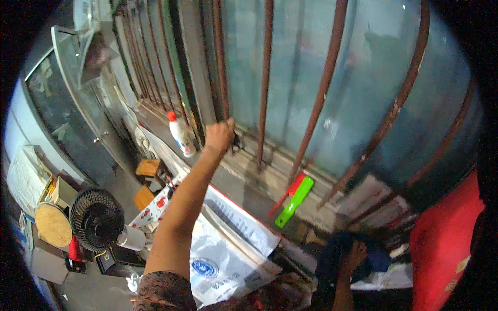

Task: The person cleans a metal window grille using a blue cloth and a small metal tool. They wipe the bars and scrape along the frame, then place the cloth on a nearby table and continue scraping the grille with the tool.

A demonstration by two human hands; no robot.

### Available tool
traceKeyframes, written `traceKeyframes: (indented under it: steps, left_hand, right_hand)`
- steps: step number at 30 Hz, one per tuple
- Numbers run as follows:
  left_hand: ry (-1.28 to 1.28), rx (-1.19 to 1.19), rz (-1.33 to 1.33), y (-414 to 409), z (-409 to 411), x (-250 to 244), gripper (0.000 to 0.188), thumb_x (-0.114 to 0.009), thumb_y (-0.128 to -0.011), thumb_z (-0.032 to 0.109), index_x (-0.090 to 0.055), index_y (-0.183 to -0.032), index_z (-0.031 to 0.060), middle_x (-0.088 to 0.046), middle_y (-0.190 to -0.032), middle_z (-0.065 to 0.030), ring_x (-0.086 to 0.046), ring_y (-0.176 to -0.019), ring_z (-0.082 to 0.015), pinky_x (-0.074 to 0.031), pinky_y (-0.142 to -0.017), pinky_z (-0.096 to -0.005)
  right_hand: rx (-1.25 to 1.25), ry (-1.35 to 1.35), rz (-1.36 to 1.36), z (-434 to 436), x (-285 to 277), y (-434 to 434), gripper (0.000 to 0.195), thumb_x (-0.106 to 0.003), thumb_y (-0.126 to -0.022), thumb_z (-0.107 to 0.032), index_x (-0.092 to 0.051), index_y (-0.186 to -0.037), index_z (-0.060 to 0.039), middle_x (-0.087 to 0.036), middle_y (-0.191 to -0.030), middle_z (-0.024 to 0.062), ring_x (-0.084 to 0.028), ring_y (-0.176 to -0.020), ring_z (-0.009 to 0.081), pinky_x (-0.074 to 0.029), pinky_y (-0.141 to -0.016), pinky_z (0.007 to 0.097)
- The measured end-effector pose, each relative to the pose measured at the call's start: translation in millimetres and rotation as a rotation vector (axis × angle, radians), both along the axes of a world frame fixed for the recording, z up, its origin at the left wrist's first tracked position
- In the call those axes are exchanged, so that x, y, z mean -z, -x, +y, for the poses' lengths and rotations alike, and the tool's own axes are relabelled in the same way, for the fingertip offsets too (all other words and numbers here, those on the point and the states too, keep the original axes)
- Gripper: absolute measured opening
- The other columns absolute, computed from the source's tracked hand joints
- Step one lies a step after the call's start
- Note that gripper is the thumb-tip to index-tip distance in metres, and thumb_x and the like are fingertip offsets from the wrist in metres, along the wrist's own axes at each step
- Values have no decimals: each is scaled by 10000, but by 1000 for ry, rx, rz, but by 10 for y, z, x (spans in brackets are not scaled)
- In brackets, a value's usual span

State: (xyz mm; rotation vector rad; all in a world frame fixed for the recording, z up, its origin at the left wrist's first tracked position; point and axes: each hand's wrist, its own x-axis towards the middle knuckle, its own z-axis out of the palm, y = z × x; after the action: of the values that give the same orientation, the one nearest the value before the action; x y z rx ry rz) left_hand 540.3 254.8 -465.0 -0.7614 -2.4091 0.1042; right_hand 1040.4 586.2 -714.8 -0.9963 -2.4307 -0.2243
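My left hand [219,137] is raised ahead of me, its fingers closed around the lower part of a rusty metal window bar [221,70]. A small dark thing, too blurred to name, shows beside its knuckles. Just left of this hand a white plastic bottle [180,136] with a red cap stands on the ledge. Lower right, in shadow, my right hand [355,256] lies against dark blue cloth [330,254]; whether its fingers grip the cloth is unclear. Between the hands, a bright green plastic brush-like tool [294,202] and a red flat-headed tool [297,184] lean on the sill.
More rusty bars [321,97] cross the window glass [365,70]. White printed sheeting [229,256] lies below my left arm. To the left are a black fan [96,219], a round wooden stool top [53,224] and a glass door [97,116]. A red panel [443,241] rises at right.
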Motion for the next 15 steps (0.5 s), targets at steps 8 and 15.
traceKeyframes:
  steps: [8, 15]
  left_hand:
    - [-130, 239, 424, 163, -51, -550, 102, -522, -835, 118, -445, -902, 119, -585, -622, -131, -623, -526, -322, -494, -432, -410]
    - [-28, -6, 154, 32, 79, 398, 121, -523, -832, 108, -472, -942, 111, -608, -654, -110, -644, -578, -308, -502, -490, -425]
  right_hand:
    - [42, 46, -117, -275, -401, 173, 500, -664, -739, -183, -497, -1203, -98, -461, -1260, 167, -431, -1161, 375, -337, -948, 505]
    - [22, 12, 28, -229, -384, 186, 532, -659, -721, -344, -541, -1186, -114, -501, -1224, 166, -440, -1146, 385, -327, -957, 543]
